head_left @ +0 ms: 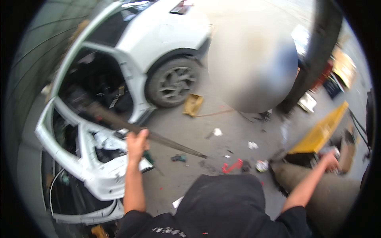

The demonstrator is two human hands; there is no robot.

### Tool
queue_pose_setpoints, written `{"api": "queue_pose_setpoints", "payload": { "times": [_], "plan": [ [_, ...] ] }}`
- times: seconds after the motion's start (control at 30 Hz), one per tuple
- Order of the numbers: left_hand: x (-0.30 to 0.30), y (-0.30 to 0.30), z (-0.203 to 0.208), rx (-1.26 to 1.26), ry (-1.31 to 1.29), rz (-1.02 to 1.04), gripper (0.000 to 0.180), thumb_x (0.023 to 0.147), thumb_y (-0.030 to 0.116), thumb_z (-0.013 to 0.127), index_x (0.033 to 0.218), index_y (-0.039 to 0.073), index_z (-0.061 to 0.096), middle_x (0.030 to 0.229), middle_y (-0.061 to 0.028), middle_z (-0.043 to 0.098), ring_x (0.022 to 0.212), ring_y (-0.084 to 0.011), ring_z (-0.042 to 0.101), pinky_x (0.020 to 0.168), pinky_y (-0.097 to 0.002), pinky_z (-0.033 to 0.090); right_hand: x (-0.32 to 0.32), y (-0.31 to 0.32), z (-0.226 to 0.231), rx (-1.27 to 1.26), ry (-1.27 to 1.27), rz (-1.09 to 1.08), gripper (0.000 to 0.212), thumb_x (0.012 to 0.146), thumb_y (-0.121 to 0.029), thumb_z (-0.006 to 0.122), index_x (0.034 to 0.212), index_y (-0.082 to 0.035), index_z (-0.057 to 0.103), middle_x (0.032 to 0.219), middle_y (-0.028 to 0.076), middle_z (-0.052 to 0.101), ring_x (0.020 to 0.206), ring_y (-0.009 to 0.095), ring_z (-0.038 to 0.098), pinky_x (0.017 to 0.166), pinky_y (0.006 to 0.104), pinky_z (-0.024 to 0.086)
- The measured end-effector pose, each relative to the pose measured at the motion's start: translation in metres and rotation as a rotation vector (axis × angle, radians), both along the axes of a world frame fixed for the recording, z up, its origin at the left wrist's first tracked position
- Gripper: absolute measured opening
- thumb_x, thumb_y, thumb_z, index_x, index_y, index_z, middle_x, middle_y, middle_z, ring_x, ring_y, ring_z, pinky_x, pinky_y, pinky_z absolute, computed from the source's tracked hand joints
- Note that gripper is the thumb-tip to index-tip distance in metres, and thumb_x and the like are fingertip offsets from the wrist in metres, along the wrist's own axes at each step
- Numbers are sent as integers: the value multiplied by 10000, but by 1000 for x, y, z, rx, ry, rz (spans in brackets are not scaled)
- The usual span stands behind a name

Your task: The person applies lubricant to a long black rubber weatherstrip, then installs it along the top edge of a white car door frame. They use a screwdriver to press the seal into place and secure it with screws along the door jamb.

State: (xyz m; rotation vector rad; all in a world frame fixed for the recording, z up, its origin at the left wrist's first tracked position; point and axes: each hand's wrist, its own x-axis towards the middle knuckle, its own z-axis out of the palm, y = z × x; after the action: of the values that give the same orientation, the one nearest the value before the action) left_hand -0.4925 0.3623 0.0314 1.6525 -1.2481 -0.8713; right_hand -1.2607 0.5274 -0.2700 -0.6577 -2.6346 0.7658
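At the left my left hand (137, 144) is closed at a long dark bar (170, 143). The bar slants from the white car body's door opening down to the right and tapers to a thin end. A green object (147, 157) shows just under that hand; what it is cannot be made out. Far to the right, my right hand (328, 160) reaches over a thick grey-brown cylinder (317, 182), its fingers curled at a small pale, shiny object (331, 150). Beside it a yellow panel (319, 133) stands tilted. Motion blur hides finger detail.
The white car (166, 31) with its rear wheel (174, 83) stands ahead left, its frame cut open. A dark post (313, 55) rises at the right. On the floor lie a yellow tray (193, 104), a green-black tool (178, 158), red pieces (232, 166) and crumpled scraps (262, 166).
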Motion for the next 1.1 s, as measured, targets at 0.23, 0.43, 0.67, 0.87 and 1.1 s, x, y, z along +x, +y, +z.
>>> {"api": "queue_pose_setpoints", "payload": {
  "times": [0.23, 0.43, 0.67, 0.87, 1.1],
  "plan": [
    [29, 14, -19, -161, -463, 78, 327, 848, 282, 684, 866, -34, 600, 683, -65, 623, 664, -133, 574, 637, -310, 478, -91, 21, -92, 154, 32, -66, 1087, 587, -801, 620, 1242, 56, 484, 1330, 326, 419, 1227, 456, 425, 975, 571, 372],
    [24, 15, -33, -150, -572, 117, 369, 840, 321, 649, 826, -43, 590, 651, -174, 607, 612, -284, 623, 592, -373, 470, -111, 25, -98, 165, 77, 42, 1010, 622, -805, 591, 1243, -11, 522, 1292, 290, 489, 1203, 449, 460, 956, 609, 363],
    [18, 26, -28, -75, -619, 158, 355, 804, 336, 673, 789, -15, 625, 633, -166, 619, 623, -343, 629, 589, -405, 478, -72, 7, -79, 127, -89, 301, 914, 685, -728, 610, 1258, -25, 499, 1265, 246, 536, 1147, 434, 525, 952, 532, 421],
    [15, 28, -39, -99, -613, 196, 356, 765, 351, 685, 778, -2, 638, 639, -156, 632, 634, -337, 644, 597, -395, 496, -126, 10, -128, 295, 428, 132, 614, 670, -471, 699, 1019, -5, 504, 821, 168, 632, 723, 335, 652, 588, 461, 526],
    [20, 46, -40, -25, -647, 252, 338, 775, 336, 678, 779, 0, 647, 658, -172, 630, 658, -342, 645, 608, -398, 489, -8, -47, -27, -9, 620, 682, 636, 768, -399, 679, 1203, 6, 453, 1062, 226, 565, 971, 392, 575, 815, 467, 471]
  ]
}}
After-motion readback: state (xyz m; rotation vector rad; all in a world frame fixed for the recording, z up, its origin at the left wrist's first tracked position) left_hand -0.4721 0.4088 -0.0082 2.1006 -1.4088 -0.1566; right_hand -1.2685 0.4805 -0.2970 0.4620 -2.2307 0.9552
